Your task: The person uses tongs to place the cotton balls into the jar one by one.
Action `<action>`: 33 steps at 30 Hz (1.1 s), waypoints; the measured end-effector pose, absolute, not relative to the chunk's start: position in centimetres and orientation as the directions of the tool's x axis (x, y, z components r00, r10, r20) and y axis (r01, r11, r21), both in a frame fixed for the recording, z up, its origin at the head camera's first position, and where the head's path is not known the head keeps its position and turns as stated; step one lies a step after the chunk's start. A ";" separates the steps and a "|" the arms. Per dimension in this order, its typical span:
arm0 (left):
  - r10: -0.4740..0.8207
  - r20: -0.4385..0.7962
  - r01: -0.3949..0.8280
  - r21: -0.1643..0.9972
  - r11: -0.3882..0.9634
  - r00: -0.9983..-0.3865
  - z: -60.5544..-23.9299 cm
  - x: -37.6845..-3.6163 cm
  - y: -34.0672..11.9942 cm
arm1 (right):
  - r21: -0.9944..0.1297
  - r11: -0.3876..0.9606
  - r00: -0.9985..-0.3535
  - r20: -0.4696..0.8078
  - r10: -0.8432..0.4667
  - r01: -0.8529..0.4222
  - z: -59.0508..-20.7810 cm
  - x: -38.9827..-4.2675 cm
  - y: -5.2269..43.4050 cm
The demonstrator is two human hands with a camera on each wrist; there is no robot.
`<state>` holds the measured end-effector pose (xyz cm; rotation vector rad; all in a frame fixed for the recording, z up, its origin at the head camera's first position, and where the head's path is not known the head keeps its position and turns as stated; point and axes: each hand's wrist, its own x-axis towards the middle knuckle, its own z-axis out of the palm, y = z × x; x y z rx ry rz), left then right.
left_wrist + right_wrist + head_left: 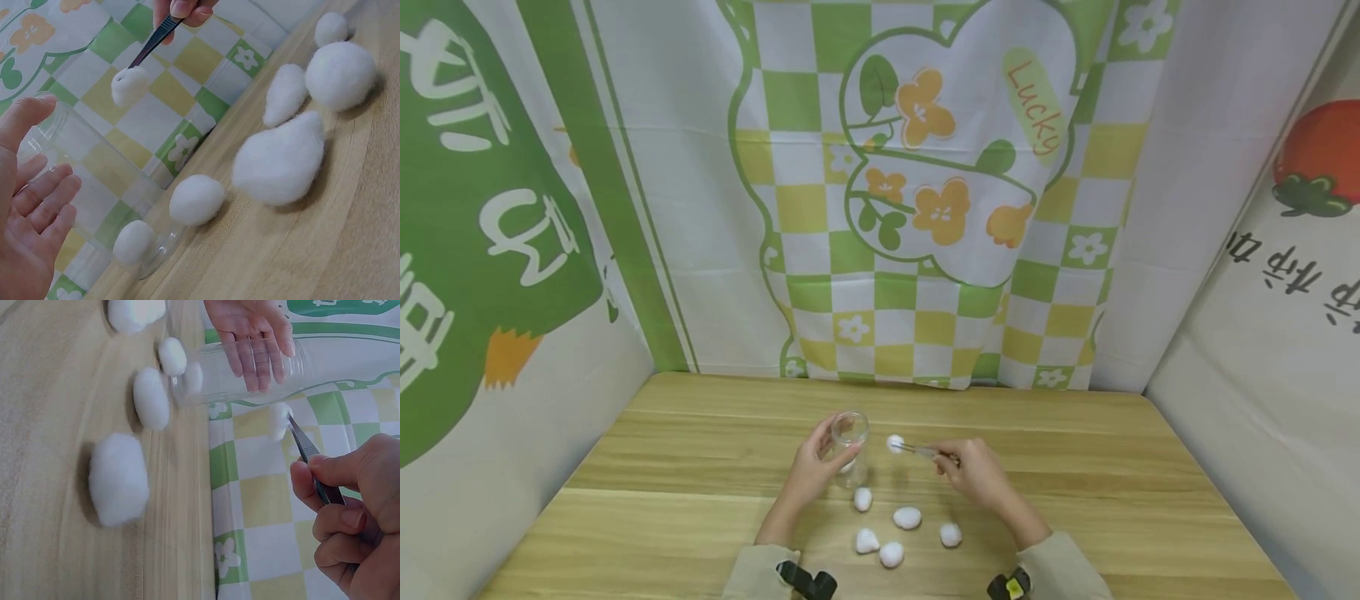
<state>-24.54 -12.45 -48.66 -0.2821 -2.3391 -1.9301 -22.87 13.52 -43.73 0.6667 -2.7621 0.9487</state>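
A left hand [815, 472] curled its fingers round a clear, upright glass jar [849, 446] on the pale wooden table [1075, 467], one white cotton ball at its bottom. Beside the rim, the right hand [973, 472] pinched slim metal tweezers [917, 450], pointing left and clamping a fluffy white cotton ball [895, 443]. Five more cotton balls [907, 517] lay below.

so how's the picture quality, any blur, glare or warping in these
Head view: wide-angle warp bends the table edges, light even, shadows faint. Left wrist view: the left hand is soft up close, the cotton balls fairly sharp. Right wrist view: the right hand slightly blurred, the clear jar shows mild sheen.
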 end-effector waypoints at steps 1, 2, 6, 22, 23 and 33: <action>0.082 0.190 0.202 0.962 0.181 -0.978 -48.7 -24.5 -12.4 | -0.548 0.699 -0.888 0.280 -0.363 -0.459 -43.7 -22.9 13.5; 0.084 0.190 0.202 0.963 0.180 -0.978 -48.7 -24.5 -12.4 | -0.549 0.696 -0.887 0.285 -0.364 -0.462 -43.7 -22.9 13.6; 0.085 0.187 0.200 0.963 0.178 -0.979 -48.7 -24.5 -12.5 | -0.545 0.694 -0.882 0.296 -0.366 -0.471 -43.5 -22.9 13.6; 0.087 0.200 0.213 0.962 0.173 -0.976 -48.9 -24.6 -12.5 | -0.524 0.695 -0.870 0.324 -0.371 -0.492 -41.9 -23.0 13.4; 0.088 0.199 0.211 0.962 0.173 -0.976 -48.9 -24.6 -12.5 | -0.521 0.694 -0.867 0.329 -0.375 -0.497 -41.8 -23.0 13.4; 0.084 0.192 0.204 0.963 0.176 -0.978 -48.9 -24.6 -12.5 | -0.520 0.675 -0.851 0.361 -0.382 -0.524 -41.0 -23.0 13.0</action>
